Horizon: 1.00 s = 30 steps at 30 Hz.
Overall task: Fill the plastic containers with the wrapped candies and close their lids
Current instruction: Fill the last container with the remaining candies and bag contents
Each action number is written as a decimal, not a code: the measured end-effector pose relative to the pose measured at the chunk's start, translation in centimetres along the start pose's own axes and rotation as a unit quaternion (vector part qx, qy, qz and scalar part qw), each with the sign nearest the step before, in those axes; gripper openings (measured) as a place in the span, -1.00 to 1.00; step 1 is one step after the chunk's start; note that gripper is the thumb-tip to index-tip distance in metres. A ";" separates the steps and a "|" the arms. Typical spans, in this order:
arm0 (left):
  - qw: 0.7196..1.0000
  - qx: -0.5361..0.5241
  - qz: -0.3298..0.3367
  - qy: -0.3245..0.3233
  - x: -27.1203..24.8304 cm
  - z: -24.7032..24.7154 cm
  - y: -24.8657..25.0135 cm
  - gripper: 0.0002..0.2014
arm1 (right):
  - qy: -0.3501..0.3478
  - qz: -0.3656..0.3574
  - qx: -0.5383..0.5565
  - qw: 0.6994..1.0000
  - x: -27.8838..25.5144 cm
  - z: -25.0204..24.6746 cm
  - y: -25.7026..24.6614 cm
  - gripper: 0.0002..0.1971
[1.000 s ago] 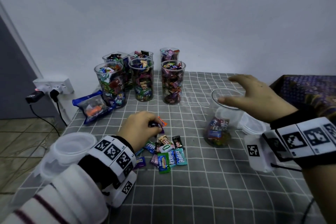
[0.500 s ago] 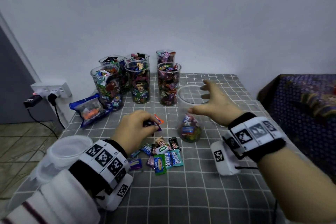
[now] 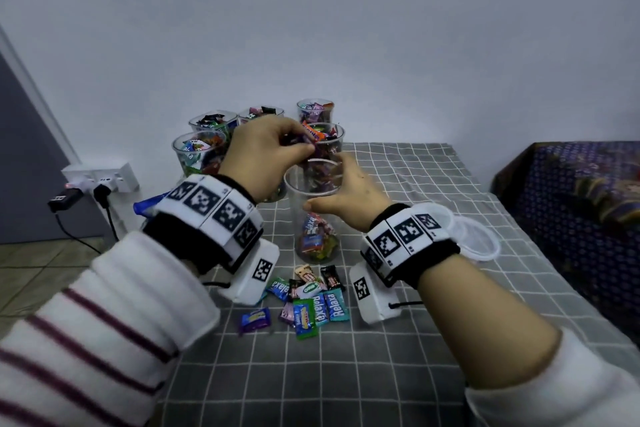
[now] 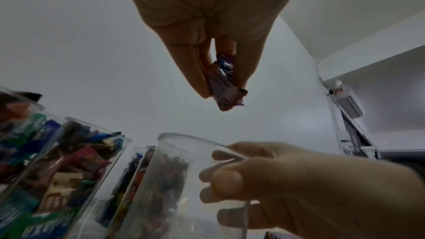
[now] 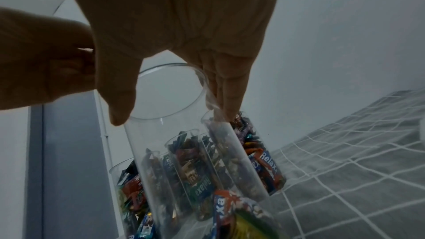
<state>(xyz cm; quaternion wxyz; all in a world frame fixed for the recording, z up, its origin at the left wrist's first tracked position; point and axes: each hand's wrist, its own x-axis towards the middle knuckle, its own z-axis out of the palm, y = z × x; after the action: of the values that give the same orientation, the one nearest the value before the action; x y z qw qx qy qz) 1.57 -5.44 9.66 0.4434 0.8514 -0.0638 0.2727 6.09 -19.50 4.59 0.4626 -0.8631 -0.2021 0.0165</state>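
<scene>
Here the left hand [image 3: 266, 152] pinches a purple candy [image 4: 226, 86] above the open container [image 3: 313, 218], which the right hand [image 3: 346, 191] grips near the rim. It looks barely a quarter full; loose candies [image 3: 308, 302] wait on the worktop [image 3: 381, 374], five full containers [image 3: 201, 152] stand unlidded, lids [image 3: 474, 239] apart.

"Relaxa" is the one word I can read. It stands on two light-blue wrapped candies [image 3: 329, 306] lying side by side in the loose pile on the near desk, and upside down on a blue candy [image 3: 279, 289] just left of them. A white candy [image 3: 309, 288] between them bears green lettering too small to make out. In my right wrist view, "Relaxa" shows on a green wrapper [image 5: 202, 187] and "Relax" on an orange one [image 5: 266, 161] inside the far filled containers.
</scene>
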 end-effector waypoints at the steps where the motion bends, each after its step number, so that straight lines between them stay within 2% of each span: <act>1: 1.000 0.015 0.001 -0.006 0.4 0.5 0.1 -0.85 | 0.000 0.002 0.002 1.000 -0.1 0.0 0.0 -0.07; 6: 0.990 0.122 0.013 -0.063 0.6 2.4 -1.0 -0.89 | -0.001 0.013 0.018 1.000 -0.2 0.3 0.2 0.09; 8: 0.988 0.137 0.010 -0.070 0.1 2.5 -1.5 -0.86 | -0.002 0.011 0.013 1.000 -0.2 0.3 0.3 0.03; 11: 0.988 0.131 0.019 -0.072 -0.3 2.4 -1.6 -0.81 | -0.002 0.018 0.002 1.000 -0.4 -0.1 0.3 -0.14; 14: 0.987 0.135 0.020 -0.083 -0.4 2.4 -1.5 -0.78 | 0.004 0.010 0.004 1.000 -0.4 -0.1 0.5 -0.21; 19: 0.996 0.041 -0.007 -0.074 -1.0 2.1 -1.2 -0.78 | 0.003 0.007 0.008 1.000 -0.6 -0.1 0.7 -0.20; 22: 0.996 0.061 0.002 -0.067 -1.7 1.3 -0.8 -0.84 | -0.002 0.008 0.006 1.000 -0.8 -0.2 0.7 -0.16; 24: 0.993 0.094 -0.005 -0.066 -2.1 0.2 -0.7 -0.84 | -0.020 0.017 -0.021 0.999 -0.9 -0.4 0.9 -0.13; 26: 0.987 0.133 -0.040 -0.084 -2.6 -1.1 -0.5 -0.81 | -0.056 0.042 -0.080 0.994 -1.2 -0.8 1.2 -0.11; 28: 0.969 0.184 -0.092 -0.135 -3.2 -2.3 -0.4 -0.79 | -0.093 0.073 -0.189 0.975 -1.6 -1.4 1.4 -0.22; 30: 0.934 0.254 -0.134 -0.213 -4.0 -3.0 -0.3 -0.73 | -0.126 0.088 -0.302 0.941 -2.3 -1.9 1.3 -0.39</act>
<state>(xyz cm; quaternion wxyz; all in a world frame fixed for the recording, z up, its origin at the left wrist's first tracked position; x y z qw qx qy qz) -2.95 -3.38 8.69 0.2206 0.9745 0.0295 0.0299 4.79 -22.51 4.28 0.1478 -0.9673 -0.1777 0.1043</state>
